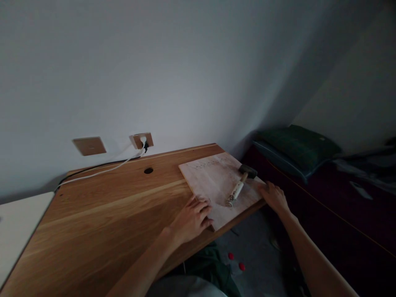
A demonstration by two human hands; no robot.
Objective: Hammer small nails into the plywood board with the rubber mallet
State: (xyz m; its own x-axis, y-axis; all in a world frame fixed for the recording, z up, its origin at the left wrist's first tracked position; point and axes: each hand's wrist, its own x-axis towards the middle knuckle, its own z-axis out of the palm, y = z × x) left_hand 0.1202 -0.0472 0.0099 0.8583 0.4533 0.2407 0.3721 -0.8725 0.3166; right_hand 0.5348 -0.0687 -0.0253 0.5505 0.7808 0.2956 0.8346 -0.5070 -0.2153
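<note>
My left hand [193,218] lies spread flat on the wooden board [210,181]'s near corner, my right hand [274,197] open at its right edge. A hammer [240,183] lies on the board. I'd press evenly.

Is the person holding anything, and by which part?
The pale board: left hand lies flat on its near corner, right hand on its right edge. The hammer on it is untouched.
</note>
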